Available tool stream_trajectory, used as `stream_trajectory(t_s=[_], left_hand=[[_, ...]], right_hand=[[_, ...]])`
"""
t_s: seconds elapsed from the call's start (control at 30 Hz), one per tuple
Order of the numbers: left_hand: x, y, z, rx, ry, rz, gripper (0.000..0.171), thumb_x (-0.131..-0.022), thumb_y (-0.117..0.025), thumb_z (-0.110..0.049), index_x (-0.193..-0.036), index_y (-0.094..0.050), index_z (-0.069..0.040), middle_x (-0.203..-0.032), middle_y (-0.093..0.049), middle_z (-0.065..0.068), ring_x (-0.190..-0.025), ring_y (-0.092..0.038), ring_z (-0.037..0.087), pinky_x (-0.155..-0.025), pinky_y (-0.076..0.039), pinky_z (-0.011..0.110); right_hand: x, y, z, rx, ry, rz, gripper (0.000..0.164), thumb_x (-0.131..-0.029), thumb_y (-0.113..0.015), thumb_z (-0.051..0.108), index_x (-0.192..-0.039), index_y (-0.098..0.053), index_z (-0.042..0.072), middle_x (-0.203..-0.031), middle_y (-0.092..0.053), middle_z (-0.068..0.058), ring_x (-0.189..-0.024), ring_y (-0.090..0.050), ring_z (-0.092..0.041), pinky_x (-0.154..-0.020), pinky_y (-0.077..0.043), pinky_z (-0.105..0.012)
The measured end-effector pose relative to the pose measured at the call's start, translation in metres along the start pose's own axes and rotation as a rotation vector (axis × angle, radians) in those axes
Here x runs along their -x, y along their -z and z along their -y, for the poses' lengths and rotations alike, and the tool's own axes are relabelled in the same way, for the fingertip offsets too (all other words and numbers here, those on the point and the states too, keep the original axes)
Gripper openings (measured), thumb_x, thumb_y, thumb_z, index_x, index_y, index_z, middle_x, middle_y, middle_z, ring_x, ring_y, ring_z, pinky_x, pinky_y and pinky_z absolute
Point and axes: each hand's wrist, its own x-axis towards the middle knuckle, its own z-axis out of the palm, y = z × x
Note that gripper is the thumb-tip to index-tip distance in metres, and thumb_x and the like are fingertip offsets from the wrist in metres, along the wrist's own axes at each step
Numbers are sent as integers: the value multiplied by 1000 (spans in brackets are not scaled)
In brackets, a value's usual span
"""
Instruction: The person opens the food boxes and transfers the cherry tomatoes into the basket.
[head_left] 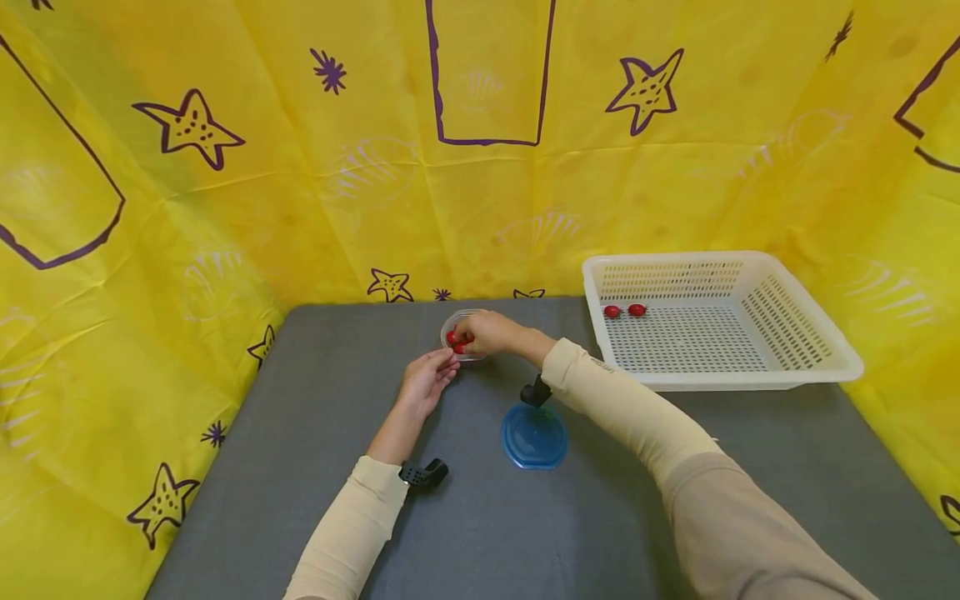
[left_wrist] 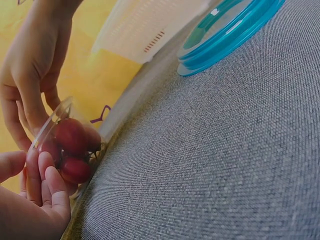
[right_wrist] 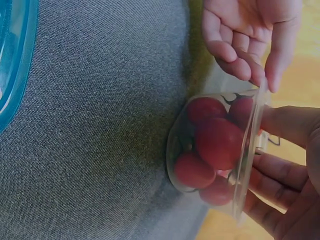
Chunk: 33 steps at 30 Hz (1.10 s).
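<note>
Over on the left, a pale sleeve with a black strap at its cuff leads up to the person's left hand, whose thumb and forefinger pinch the near rim of a small clear container. That container stands on the dark grey table, close to its far edge, and several red fruits are bunched inside it. Just to the right comes the right hand, reaching across the rim with its fingers down at the container's mouth; from here I can't honestly tell whether they grip a fruit or only touch one. Nearer the person, below that wrist, a round blue lid lies flat on the table. Farthest right sits a white slotted basket, well apart from the container, with two red fruits side by side near its left wall. A yellow cloth printed with starfish hangs behind everything.
</note>
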Motion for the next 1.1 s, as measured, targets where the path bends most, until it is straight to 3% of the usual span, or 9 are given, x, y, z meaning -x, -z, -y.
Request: stream_trajectory(t_s=[0.33,0.83,1.1], left_hand=[[-1,0,-1,2,-14,22,7,-98,-57,-9,-99,-60,-3,-69,-66,-6,-66,-64,6,-68,-52,19],[-2,2,2,1,-8,14,8,-97,-57,-10,-91,-63,-7,-71,-67,-5,-67,-64,6,-68,-52,19],[-3,1,1,-18,4,4,16,-98,-57,-11,-109,-59,1,-71,-66,-6,-68,-64,6,-70,-52,20]], right_hand=[[-4,-3,0,-2,2,5,24,-89,-66,11,-112,-72,10,-104,-72,-6,-92,-63,-20,-88,-53,-31],[-1,0,-3,-6,27,-12,23,-91,-67,14,-113,-71,9,-103,-72,-7,-89,-62,-20,-86,-53,-32],[2,8,-5,-7,8,-41,23,-90,-68,15,-112,-72,10,-101,-72,-8,-85,-61,-21,-82,-52,-32]])
